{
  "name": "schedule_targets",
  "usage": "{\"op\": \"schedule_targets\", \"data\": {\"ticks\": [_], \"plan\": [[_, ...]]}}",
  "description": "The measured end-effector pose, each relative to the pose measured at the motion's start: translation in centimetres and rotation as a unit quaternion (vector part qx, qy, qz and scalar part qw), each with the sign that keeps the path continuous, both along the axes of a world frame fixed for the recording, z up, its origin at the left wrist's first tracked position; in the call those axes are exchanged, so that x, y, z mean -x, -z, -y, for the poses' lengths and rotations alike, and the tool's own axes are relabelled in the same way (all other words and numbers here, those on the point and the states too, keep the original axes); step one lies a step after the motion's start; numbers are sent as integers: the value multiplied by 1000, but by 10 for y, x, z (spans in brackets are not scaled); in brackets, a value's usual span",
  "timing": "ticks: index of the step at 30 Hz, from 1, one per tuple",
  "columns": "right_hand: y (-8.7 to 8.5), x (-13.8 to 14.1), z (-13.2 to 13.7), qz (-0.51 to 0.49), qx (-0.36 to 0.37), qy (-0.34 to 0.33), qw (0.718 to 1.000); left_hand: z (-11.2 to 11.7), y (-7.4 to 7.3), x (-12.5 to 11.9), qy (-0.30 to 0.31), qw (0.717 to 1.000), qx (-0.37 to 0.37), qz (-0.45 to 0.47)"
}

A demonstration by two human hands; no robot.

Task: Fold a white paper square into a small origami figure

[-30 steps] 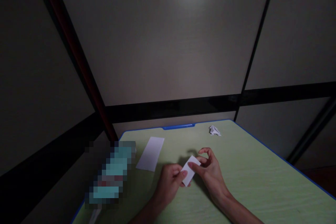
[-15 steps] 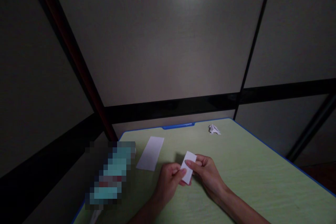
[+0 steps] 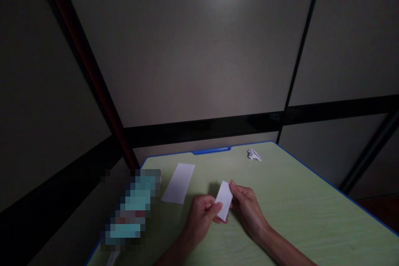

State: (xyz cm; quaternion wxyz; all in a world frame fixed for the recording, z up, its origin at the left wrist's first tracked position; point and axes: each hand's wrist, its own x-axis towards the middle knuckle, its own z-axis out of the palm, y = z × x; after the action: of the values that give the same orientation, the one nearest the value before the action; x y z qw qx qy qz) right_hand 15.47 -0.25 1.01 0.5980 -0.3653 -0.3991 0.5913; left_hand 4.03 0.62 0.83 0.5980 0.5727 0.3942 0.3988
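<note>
Item 1: white paper slip (image 3: 225,196), 1 pc., held tilted above table (image 3: 296,212), betw. both hands. L hand (image 3: 200,217): fingers grasping slip's lower L part, thumb on face, approx. same as 0.5 s ago. R hand (image 3: 247,204): chg. noted, thumb off the face, now at upper R edge; other fingers partly hidden, so pinch or mere touch, can't tell. Effect on the work (judged): upper face uncovered, main hold prob. w/ L, R shifted to edge. Item 2: white paper sheet (image 3: 178,183), flat, L of hands, unchgd. Item 3: small folded paper figure (image 3: 254,155), far R of table, unchgd.
</note>
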Motion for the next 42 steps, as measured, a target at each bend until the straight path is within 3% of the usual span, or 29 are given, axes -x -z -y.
{"op": "schedule_targets", "data": {"ticks": [6, 9, 13, 15, 22, 30, 37, 42], "plan": [[-3, -6, -2, 132, -65, 49, 988, 2, 0, 0, 32, 999, -18, -17], [-6, -6, -2, 181, -115, 73, 974, 2, 1, 0, 22, 996, -68, -61], [-5, -4, 1, 192, -98, 24, 976, -1, 6, 2, -28, 989, -121, -78], [-4, -3, 3, 217, -96, 9, 971, -2, 8, 2, -36, 991, -112, -71], [0, -2, 4, 328, -103, 75, 936, -1, 2, 0, -37, 993, -88, -63], [-8, -2, 7, 296, -132, -23, 946, -3, 1, 4, -74, 994, -74, -42], [-4, -2, 8, 369, -157, 66, 914, -2, -4, 3, -37, 996, -64, -42], [-5, -1, 7, 378, -149, 38, 913, -3, -1, 5, -56, 997, -51, -34]]}}
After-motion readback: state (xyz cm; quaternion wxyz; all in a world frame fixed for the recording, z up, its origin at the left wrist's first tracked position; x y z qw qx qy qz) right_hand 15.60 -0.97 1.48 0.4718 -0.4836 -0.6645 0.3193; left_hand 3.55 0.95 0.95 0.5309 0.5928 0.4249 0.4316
